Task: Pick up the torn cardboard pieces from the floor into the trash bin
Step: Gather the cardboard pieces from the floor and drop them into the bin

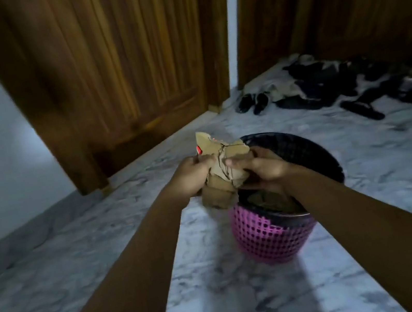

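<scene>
Both hands (193, 177) (262, 166) grip cardboard pieces (224, 169) above bin (273, 237)

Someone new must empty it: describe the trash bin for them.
On the marble floor before the wooden doors stands the trash bin, below the left hand and right hand gripping torn cardboard. It is a round pink mesh basket with dark liner, unlike the clothes heap beyond.

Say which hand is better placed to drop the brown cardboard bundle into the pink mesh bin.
Right, likely. The right hand is over the opening of the pink mesh bin; the left hand grips the brown cardboard bundle outside the rim.
</scene>
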Tool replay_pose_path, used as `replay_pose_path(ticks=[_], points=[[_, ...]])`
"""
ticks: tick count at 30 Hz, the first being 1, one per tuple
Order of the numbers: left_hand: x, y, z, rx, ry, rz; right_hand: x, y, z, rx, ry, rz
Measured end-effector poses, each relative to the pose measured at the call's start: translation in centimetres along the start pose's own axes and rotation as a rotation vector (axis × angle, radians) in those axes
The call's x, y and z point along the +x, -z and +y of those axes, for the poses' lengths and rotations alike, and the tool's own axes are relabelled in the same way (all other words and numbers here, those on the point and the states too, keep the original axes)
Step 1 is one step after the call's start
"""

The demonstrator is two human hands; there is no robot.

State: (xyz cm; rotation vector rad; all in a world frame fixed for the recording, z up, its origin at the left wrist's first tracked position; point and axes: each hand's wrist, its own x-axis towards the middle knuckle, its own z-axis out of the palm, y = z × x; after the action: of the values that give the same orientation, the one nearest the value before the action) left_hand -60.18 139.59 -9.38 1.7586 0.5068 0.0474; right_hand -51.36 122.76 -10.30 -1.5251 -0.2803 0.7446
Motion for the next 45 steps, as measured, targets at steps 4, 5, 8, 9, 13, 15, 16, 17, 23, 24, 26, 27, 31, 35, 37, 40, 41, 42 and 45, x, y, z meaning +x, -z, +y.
replay_pose_path(ticks=[4, 5, 8, 9, 13, 15, 16, 17, 23, 24, 26, 27, 31, 35, 37, 40, 41, 42, 45], points=[[5.6, -8.2, 2.0, 0.053, 0.06, -0.082, 0.9, 9.7, -0.1, -0.007, -0.039, 0.098], [6.4, -9.6, 2.3, 0.059, 0.072, -0.095, 1.5, 11.4, 0.3, -0.02, -0.058, 0.108], [8.3, -12.9, 2.4, 0.059, 0.138, -0.105, 2.8, 15.2, 1.7, -0.175, -0.156, 0.141], [8.8, -13.7, 2.1, 0.06, 0.16, -0.106, 3.5, 16.3, 2.4, -0.266, -0.16, 0.166], [9.5, -15.4, 1.9, 0.057, 0.232, -0.063, 4.7, 18.5, 3.2, -0.674, -0.101, 0.262], [9.7, -15.3, 2.0, 0.069, 0.206, -0.021, 5.3, 18.8, 2.8, -0.799, -0.063, 0.254], [9.7, -15.0, 2.0, 0.081, 0.176, -0.003, 5.6, 18.6, 2.6, -0.819, -0.048, 0.244], [9.4, -14.5, 1.9, 0.105, 0.136, 0.027, 6.1, 18.2, 2.6, -0.825, -0.038, 0.238], [5.9, -6.3, 0.0, 0.151, -0.161, 0.409, 9.1, 8.1, 1.3, -0.762, 0.222, 0.035], [4.7, -4.2, -1.0, 0.176, -0.151, 0.472, 9.3, 5.1, 1.2, -0.77, 0.279, 0.0], [1.6, 0.1, -3.5, 0.228, -0.09, 0.591, 9.3, -1.4, 1.7, -0.814, 0.393, -0.052], [-0.5, 2.2, -5.0, 0.243, -0.038, 0.651, 8.9, -4.6, 2.1, -0.834, 0.437, -0.1], [-12.3, 8.4, -10.9, 0.236, 0.194, 0.831, 5.2, -15.5, 4.6, -0.858, 0.477, -0.399], [-25.3, 10.6, -13.9, 0.169, 0.41, 0.983, -1.2, -23.3, 7.1, -0.919, 0.428, -0.758], [-32.1, 10.3, -14.9, 0.146, 0.503, 1.074, -5.4, -26.7, 8.6, -0.971, 0.427, -0.92], [-39.8, 8.5, -16.2, 0.098, 0.619, 1.152, -10.4, -29.5, 11.2, -1.035, 0.433, -1.089], [-42.3, 7.6, -16.7, 0.079, 0.645, 1.182, -12.2, -30.3, 12.1, -1.064, 0.442, -1.138], [-44.3, 6.9, -17.3, 0.058, 0.669, 1.195, -13.7, -30.8, 13.0, -1.09, 0.44, -1.175], [-49.0, 5.0, -19.1, 0.029, 0.753, 1.191, -17.0, -32.3, 15.8, -1.151, 0.417, -1.266]])
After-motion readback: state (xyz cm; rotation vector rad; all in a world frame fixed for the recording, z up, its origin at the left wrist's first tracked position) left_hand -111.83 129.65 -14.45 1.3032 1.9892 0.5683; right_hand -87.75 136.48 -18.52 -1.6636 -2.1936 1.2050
